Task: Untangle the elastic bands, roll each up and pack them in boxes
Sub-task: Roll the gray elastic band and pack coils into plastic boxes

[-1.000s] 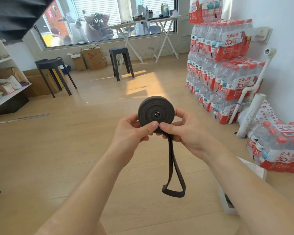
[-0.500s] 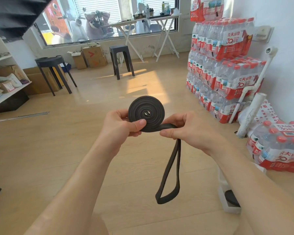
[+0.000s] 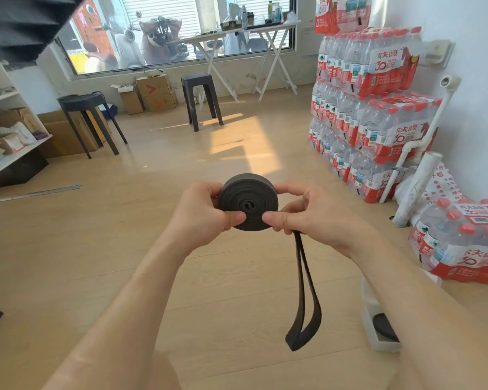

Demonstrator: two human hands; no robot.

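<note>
Elastic band, dark grey, wound almost fully into a flat coil and held up between both hands above the wooden floor. Loose tail hanging as a doubled strap from under the right hand, ending in a closed loop clear of the floor.

Nearest, low on the right: open white box on the floor, partly hidden by the right forearm, with one dark rolled band lying inside.

Left hand gripping the coil's left edge, thumb pressed on the near face, fingers curled behind. Right hand gripping the right edge, thumb on the near face, forefinger hooked over the rim.

Farther right, shrink-wrapped pack of red-capped water bottles on the floor, with white pipes leaning against the wall behind. Beyond, along the same wall, tall stack of bottle packs.

Across the room, round black stool and square black stool. Behind the round one, large cardboard box, contents not visible. Under the window, two smaller cartons, one with its flaps open, contents not to be made out. Far left, white shelves holding packets and small boxes.
</note>
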